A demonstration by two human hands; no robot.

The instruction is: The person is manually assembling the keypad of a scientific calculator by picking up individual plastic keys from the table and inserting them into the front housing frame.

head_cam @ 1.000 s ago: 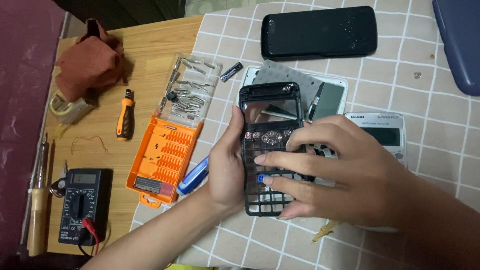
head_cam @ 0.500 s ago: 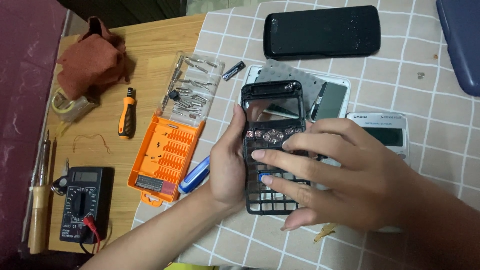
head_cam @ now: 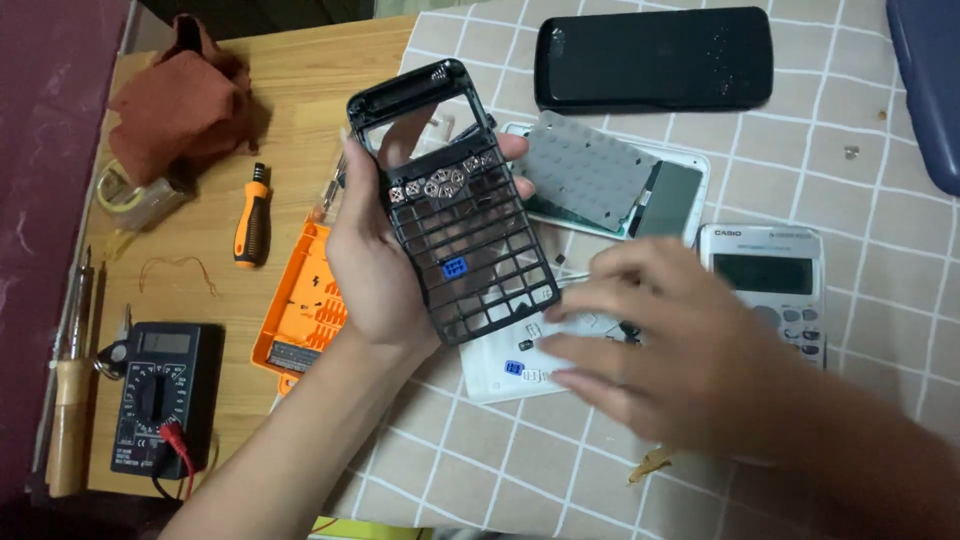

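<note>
My left hand (head_cam: 375, 250) holds a black calculator front shell (head_cam: 450, 210) tilted up off the table; its key grid is hollow except for one blue key and a few grey keys near the top. My right hand (head_cam: 680, 350), blurred, hovers with spread fingers over a white sheet (head_cam: 500, 365) that carries loose keys, one of them blue. Behind the shell lies a grey rubber key mat (head_cam: 590, 170) on a white calculator back, next to a dark display panel (head_cam: 668, 198).
A second grey calculator (head_cam: 765, 275) lies at the right, a black slide cover (head_cam: 655, 55) at the top. On the wood at left are an orange bit case (head_cam: 300, 310), an orange screwdriver (head_cam: 252, 215), a multimeter (head_cam: 155, 395), a soldering iron (head_cam: 68, 400), a brown cloth (head_cam: 175, 105) and a tape roll (head_cam: 125, 195).
My left hand has lifted the black shell up and to the left, off the white sheet. My right hand has left the key grid and dropped toward the loose keys on the sheet.
</note>
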